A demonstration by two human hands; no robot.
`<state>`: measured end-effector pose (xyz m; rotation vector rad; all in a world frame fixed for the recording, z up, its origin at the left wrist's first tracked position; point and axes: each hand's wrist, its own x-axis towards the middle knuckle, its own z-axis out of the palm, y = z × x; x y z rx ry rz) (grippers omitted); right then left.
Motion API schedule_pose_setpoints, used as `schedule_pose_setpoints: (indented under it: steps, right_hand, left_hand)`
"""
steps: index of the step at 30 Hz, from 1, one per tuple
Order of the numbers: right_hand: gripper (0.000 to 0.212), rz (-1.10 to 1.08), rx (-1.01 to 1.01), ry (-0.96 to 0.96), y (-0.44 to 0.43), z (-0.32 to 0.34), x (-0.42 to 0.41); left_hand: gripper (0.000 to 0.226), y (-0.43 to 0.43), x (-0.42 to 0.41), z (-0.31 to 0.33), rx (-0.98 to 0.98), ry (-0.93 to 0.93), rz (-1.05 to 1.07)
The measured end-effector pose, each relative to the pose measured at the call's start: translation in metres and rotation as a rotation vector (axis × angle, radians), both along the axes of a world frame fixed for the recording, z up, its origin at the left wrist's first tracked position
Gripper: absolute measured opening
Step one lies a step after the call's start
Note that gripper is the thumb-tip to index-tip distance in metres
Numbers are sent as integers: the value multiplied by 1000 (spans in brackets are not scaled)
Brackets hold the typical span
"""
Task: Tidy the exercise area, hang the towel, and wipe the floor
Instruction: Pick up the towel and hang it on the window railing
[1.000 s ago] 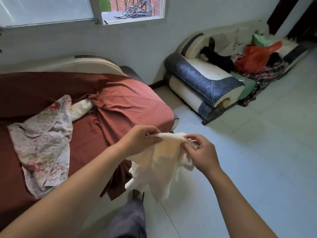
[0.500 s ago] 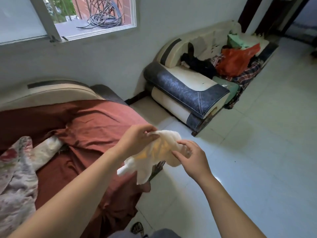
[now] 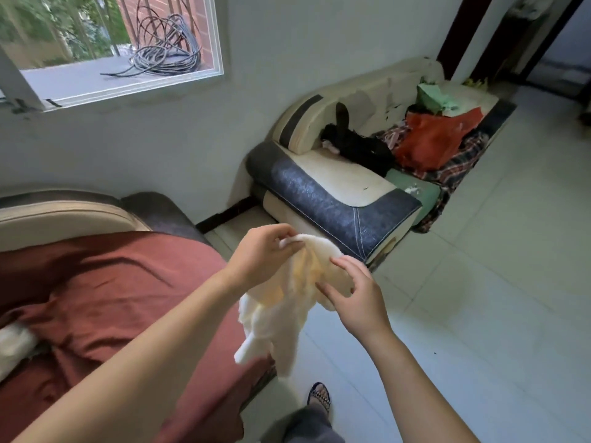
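Two hands (image 3: 260, 259) (image 3: 356, 302), one cream towel (image 3: 287, 314), two sofas (image 3: 335, 199) (image 3: 64, 215), one window (image 3: 96, 33), one cable coil (image 3: 166, 55), one sandalled foot (image 3: 319, 396).

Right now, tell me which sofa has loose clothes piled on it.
The farther, cream and blue sofa: a black garment, an orange-red cloth and a plaid cloth lie heaped on it. The nearer sofa wears a rust-red cover.
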<state>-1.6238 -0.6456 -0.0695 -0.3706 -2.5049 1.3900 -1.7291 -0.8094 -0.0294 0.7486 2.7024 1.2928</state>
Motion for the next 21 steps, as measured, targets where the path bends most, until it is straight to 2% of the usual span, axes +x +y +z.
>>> schedule_pose_setpoints:
  steps: [9, 14, 21]
  right_hand:
    - [45, -32, 116, 66, 133, 22, -107]
    - [49, 59, 91, 47, 149, 25, -161]
    - [51, 247, 61, 79, 133, 50, -294]
  left_hand:
    - [12, 122, -100, 28, 69, 44, 87]
    - [13, 133, -153, 37, 92, 55, 174]
    - [16, 111, -262, 64, 130, 107, 281]
